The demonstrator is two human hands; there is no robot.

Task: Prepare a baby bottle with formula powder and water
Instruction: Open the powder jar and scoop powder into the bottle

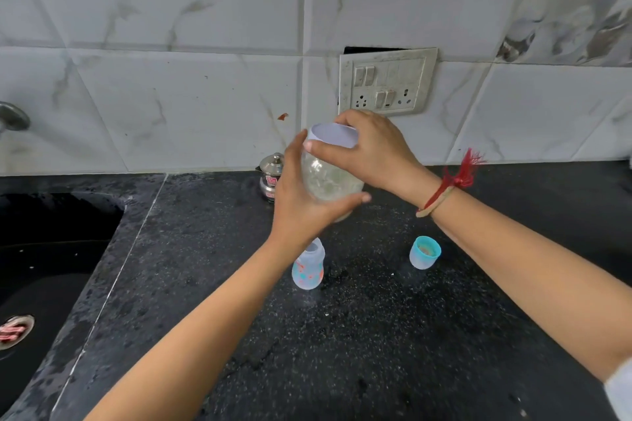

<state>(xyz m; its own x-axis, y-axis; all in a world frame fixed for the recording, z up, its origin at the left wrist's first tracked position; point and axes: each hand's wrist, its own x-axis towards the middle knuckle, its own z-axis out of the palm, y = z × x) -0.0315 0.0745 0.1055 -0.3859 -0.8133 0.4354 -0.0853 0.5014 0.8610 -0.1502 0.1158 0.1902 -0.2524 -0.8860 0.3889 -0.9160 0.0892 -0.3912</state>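
We are holding a clear jar (330, 178) up in the air above the counter (376, 335), with both hands on it. Our left hand (301, 202) is wrapping around the body of the jar from below and from the side, and our right hand (369, 150) is gripping the white lid (333, 134) from above, so it seems we are unscrewing or closing it (we cannot tell which). The jar is tilting a little toward us.

The jar is looking like glass or hard plastic, with a pale powder low inside, probably the formula. If it is glass, it will be fragile and a bit heavy, and smooth walls can slip. So we are judging that the good hold is the wide body in the full palm, with the other hand only turning the lid.

Below our left wrist the baby bottle (308, 267) is standing open on the counter, upright, light blue with orange marks. It is small and light, easy to tip over when powder is going in, so one hand should steady its waist. To the right, well apart from it, the bottle cap (425, 252) is resting on the counter. A small steel pot (271, 176) is standing behind, near the wall, and the sink (51, 267) is at the left.
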